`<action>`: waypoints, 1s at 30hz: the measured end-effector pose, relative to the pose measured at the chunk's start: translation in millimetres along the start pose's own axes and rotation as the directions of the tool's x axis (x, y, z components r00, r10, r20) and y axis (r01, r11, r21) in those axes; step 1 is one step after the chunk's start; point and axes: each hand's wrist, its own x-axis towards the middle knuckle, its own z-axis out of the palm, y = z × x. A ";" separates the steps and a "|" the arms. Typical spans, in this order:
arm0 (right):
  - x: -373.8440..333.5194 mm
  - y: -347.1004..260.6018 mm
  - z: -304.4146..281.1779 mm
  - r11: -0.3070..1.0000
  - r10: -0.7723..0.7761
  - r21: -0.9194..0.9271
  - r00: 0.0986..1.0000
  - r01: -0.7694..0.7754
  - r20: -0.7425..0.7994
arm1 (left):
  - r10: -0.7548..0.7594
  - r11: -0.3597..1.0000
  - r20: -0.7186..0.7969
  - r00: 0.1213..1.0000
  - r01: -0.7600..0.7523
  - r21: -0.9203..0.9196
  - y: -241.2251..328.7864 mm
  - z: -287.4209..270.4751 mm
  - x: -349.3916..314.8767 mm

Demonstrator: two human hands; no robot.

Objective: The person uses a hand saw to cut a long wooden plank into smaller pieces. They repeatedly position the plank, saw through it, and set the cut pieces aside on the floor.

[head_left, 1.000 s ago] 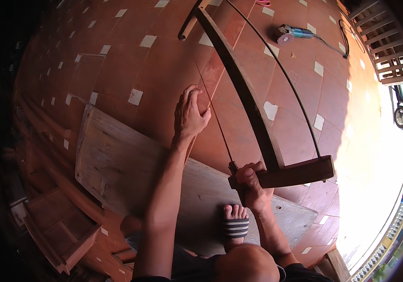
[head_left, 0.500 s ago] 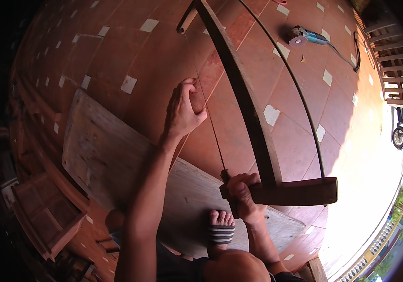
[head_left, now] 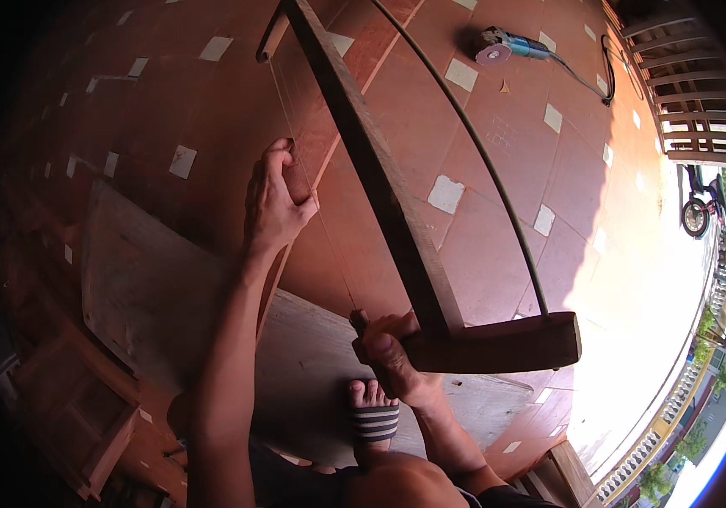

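Note:
A wooden frame saw (head_left: pixel 371 169) slants across the middle, with a long dark beam, a cord along its right side and a thin blade on its left. My right hand (head_left: pixel 397 360) is wrapped round the handle at the blade's near end. My left hand (head_left: pixel 278 199) grips a reddish wooden plank (head_left: pixel 319 135), thumb on one side and fingers on the other. The blade runs past the thumb and fingertips, over the plank. Whether it sits in a cut is too fine to tell. My foot (head_left: pixel 375 415), under a striped strap, rests on a grey board (head_left: pixel 312 339).
An angle grinder (head_left: pixel 511 46) with its cord lies on the tiled floor at the far right. Dark wooden furniture (head_left: pixel 66 398) stands at the left. Wooden slats (head_left: pixel 693 93) rise at the right edge, near a motorbike wheel (head_left: pixel 695 218) in bright sunlight.
The whole view has swung to the right, so hands, saw and floor sit farther left in the picture. Both hands keep their grips. The blade now looks doubled and blurred.

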 end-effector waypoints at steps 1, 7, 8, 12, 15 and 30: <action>0.1 0.0 0.2 1.000 0.004 0.019 1.000 -0.004 0.000 | -0.022 1.000 0.011 1.000 0.022 0.003 -0.4 -2.4 -0.6; -1.8 -3.2 -0.9 0.993 0.051 -0.106 0.999 -0.052 -0.019 | -0.016 1.000 0.009 1.000 0.017 -0.021 2.3 -0.2 -1.6; -0.8 -0.7 0.6 0.994 0.062 -0.085 0.997 -0.065 -0.039 | -0.039 0.998 0.024 0.999 0.040 -0.056 2.8 0.2 -2.5; -2.3 10.8 -3.0 0.987 0.017 -0.161 1.000 -0.017 -0.001 | -0.081 0.996 0.043 0.996 0.083 -0.032 -1.7 -1.2 -4.7; 1.1 2.0 -3.1 0.983 0.026 -0.182 1.000 -0.024 0.010 | -0.034 0.999 0.022 0.999 0.034 -0.015 3.1 2.2 -1.2; 18.1 -10.2 11.8 0.994 0.105 -0.020 0.990 -0.108 -0.097 | 0.067 0.998 -0.033 0.997 -0.066 0.023 -0.2 1.8 -1.1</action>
